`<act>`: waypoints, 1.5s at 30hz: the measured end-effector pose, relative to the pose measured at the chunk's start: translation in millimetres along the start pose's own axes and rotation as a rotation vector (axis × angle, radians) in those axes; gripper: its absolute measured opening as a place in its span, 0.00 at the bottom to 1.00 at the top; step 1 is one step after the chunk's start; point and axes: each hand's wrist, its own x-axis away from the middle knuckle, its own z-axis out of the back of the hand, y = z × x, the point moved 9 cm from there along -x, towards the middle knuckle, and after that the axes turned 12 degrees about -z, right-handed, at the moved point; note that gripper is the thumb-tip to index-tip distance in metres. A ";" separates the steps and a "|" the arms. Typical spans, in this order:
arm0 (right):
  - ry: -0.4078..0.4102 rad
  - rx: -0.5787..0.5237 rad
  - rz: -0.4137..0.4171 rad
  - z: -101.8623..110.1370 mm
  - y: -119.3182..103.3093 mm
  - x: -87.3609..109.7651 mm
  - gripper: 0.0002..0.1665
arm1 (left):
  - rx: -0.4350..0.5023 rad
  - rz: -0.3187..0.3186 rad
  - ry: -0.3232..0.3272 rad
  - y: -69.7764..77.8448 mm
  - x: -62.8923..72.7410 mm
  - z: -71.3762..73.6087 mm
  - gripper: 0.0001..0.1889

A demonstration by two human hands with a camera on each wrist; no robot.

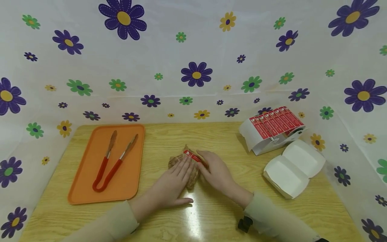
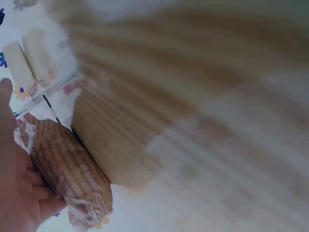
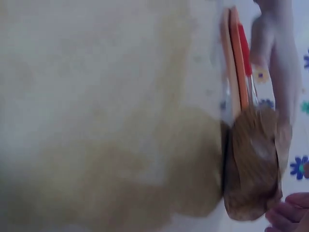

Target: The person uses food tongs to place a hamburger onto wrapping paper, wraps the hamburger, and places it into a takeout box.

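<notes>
A small bundle [image 1: 191, 181] in brown printed paper, with clear plastic at its ends, lies mid-table. On its top a red label strip [image 1: 190, 155] with white marks shows between the hands. My left hand [image 1: 169, 186] rests flat across the bundle, fingers straight, thumb spread out to the side. From the right, my right hand [image 1: 219, 173] holds the bundle's end between thumb and fingers. In the left wrist view the fingers of the left hand [image 2: 19, 193] lie against the bundle [image 2: 67, 159]. Fingertips [image 3: 289, 212] meet the bundle's lower end in the right wrist view.
An orange tray [image 1: 81, 181] at the left bears red-handled tongs [image 1: 112, 173]. At the back right stands a white box [image 1: 260, 148] topped with rows of red labels [image 1: 275, 122]. In front of it is an open white clamshell container [image 1: 287, 178]. A flowered sheet [image 1: 163, 57] hangs around the table.
</notes>
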 end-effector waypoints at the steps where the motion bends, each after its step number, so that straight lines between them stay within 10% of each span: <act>1: -0.029 0.018 0.009 -5.4 -1.3 4.3 0.31 | -0.006 0.012 -0.003 0.2 0.1 1.2 0.60; 14: -0.110 0.306 0.233 -34.0 -14.0 15.9 0.37 | 0.065 0.109 0.070 -27.3 12.6 13.3 0.48; 25: -0.205 0.227 0.181 -46.9 -15.7 11.0 0.47 | 0.080 0.234 -0.029 -27.3 19.7 -3.5 0.50; 38: -0.269 0.267 0.248 -60.9 -2.7 2.5 0.51 | 0.109 0.138 0.031 -35.9 22.6 -7.5 0.47; 45: -0.235 0.052 0.180 -41.5 1.0 3.8 0.49 | 0.128 0.157 0.033 -34.6 24.1 -3.2 0.54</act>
